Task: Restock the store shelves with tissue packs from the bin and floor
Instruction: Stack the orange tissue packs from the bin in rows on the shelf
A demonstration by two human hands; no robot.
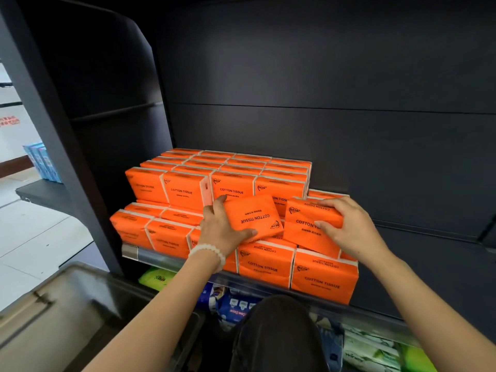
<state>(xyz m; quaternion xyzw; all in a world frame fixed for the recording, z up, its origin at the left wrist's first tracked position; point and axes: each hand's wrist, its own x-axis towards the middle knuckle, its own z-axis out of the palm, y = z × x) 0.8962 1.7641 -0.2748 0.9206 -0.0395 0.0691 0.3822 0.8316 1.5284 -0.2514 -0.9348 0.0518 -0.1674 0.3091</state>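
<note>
Left hand (220,229) pinches an upside-down orange tissue pack (253,218), tilted over the stacked packs (214,181) on the shelf (171,260). Right hand (349,229) curls its grip around an upright tissue pack beside it (306,229), resting on the front row.

Shelf (429,253) right of stacked orange packs (233,181) lies open

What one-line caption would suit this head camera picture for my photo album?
Left hand and right hand each set an orange plastic-wrapped tissue pack onto the stacked dark metal shelf.
</note>
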